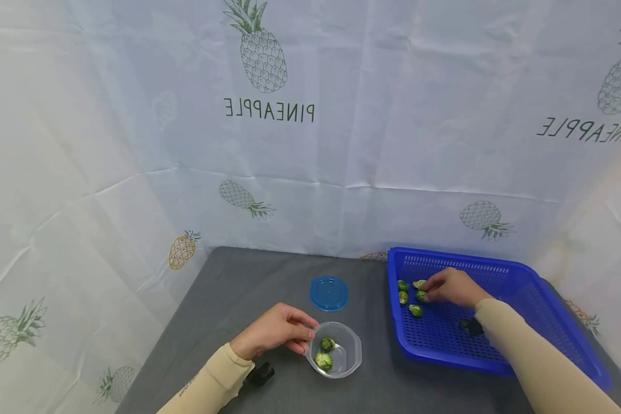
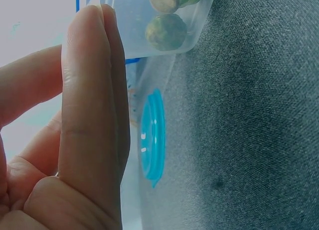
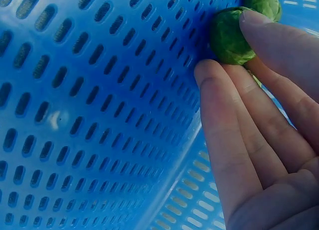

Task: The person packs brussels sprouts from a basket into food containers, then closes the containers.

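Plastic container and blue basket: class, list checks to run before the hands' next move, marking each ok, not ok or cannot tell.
1. Left hand on plastic container: ok, pinches its rim.
2. Container uncovered: ok, blue lid lies on grey tabletop.
3. Room inside: ok, two Brussels sprouts.
4. Right hand on a sprout: ok.
5. That sprout out of blue basket: not ok, inside it.
6. Grip firmness: cannot tell.
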The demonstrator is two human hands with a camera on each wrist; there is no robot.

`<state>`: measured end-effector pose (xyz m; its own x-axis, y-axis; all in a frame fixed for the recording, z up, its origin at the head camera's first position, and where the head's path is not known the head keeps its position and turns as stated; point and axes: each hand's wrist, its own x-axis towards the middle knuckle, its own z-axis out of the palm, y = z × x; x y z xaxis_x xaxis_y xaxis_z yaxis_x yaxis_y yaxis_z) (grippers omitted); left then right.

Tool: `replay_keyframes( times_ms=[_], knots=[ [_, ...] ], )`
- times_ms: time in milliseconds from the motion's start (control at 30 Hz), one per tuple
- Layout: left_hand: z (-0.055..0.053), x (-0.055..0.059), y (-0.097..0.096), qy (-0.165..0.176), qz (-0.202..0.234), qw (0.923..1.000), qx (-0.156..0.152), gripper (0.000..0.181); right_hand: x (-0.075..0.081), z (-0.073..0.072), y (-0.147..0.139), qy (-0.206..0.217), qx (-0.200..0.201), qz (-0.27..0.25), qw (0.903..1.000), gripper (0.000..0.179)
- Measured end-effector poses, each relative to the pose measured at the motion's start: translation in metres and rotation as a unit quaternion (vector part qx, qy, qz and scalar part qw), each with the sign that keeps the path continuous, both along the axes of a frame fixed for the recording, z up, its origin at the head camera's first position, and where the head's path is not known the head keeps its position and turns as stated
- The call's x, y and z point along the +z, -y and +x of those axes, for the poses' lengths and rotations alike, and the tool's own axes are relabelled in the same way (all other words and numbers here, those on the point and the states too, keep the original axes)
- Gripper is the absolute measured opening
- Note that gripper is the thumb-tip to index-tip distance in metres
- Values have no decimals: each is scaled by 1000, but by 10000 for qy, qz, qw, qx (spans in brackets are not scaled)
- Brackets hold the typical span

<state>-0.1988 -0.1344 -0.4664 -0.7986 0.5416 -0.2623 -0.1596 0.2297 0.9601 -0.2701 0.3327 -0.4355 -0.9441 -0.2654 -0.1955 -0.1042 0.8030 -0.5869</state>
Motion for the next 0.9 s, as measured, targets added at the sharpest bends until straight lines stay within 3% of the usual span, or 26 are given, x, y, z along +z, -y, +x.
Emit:
replay_keyframes(
  times_ms=[233,467,733,900],
  knots=[
    [1,1,-2,-15,-21,10000,3,32,4,5,-2,-65,-82,184,9998,26],
    [2,1,1,14,-3,10000,-8,33,17,16,-1,-88,-148,4,9999,30],
    [1,1,1,27,-10,10000,-39,34,50,53,28,-354,-326,-186,9987,34],
    [2,2,-2,5,-4,10000,-78,33,62,79,50,-506,-353,-420,9972,35]
  ],
)
